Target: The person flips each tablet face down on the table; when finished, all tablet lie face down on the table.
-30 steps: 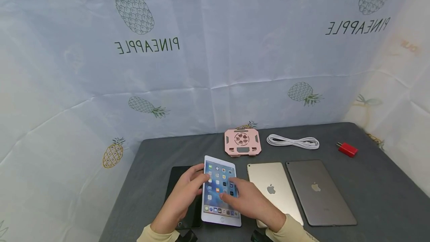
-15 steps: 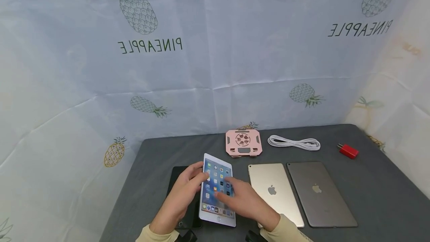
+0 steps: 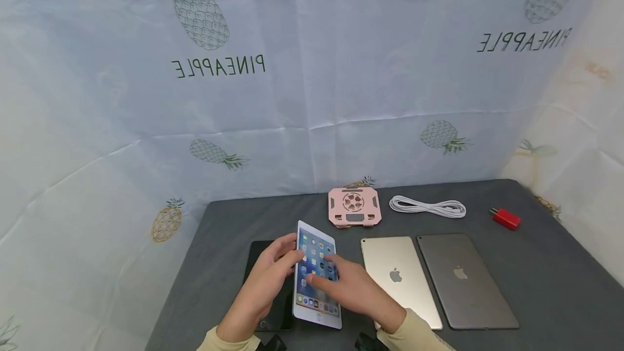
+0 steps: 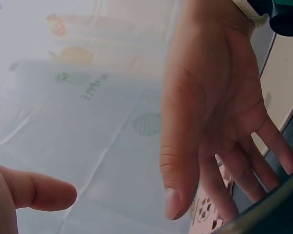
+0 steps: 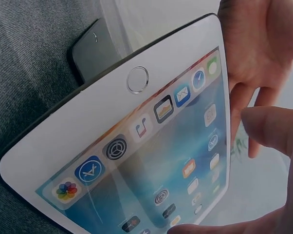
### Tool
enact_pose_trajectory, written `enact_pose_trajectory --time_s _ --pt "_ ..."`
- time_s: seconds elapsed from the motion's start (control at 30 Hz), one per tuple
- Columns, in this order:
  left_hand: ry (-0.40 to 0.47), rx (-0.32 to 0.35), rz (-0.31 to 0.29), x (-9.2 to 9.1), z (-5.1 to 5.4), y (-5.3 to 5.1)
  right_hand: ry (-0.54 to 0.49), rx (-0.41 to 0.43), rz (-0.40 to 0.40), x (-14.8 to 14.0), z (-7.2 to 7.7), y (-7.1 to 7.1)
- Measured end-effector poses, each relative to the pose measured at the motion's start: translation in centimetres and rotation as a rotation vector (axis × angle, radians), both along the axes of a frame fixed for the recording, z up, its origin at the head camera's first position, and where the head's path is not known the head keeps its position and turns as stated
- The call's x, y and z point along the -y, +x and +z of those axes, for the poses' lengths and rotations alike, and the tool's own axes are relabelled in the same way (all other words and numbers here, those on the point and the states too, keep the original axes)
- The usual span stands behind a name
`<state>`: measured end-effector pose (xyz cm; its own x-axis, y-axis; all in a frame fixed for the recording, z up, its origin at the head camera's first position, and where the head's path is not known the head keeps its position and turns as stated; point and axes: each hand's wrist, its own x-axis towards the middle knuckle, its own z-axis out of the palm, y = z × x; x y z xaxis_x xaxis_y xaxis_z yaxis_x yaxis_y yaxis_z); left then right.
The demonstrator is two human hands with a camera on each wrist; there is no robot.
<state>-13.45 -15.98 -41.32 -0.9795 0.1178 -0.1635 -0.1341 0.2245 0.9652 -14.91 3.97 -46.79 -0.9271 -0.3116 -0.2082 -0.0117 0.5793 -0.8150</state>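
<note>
White tablet [image 3: 313, 265], lit up with its app icons, sits tilted between both hands near the front of the tabletop [image 3: 207, 291]! And it's just turned: from the head view it looks narrower than a second ago, and the right hand [image 3: 351, 288] has slid left along with it. That seems to swing the screen toward the right hand, same icon page showing. The left hand [image 3: 273, 270] grips the left edge; the right spreads thumb and fingers over the glass, gripping nothing, contact impossible to call, and blocks part of the screen. Partly hidden at left, a black tablet [image 3: 283, 309]. At right, a gold tablet [image 3: 397, 275], then a grey one [image 3: 465, 286]. Behind: pink bracket [image 3: 354, 207], coiled white cable [image 3: 427, 206], red plug [image 3: 507, 219].
</note>
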Motion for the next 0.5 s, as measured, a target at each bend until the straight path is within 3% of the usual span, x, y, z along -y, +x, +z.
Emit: enact_pose_trajectory --time_s 0.5 --pt "0.014 -0.033 -0.003 -0.10 0.12 0.34 -0.060 0.044 -0.025 -0.10 -0.29 -0.37"
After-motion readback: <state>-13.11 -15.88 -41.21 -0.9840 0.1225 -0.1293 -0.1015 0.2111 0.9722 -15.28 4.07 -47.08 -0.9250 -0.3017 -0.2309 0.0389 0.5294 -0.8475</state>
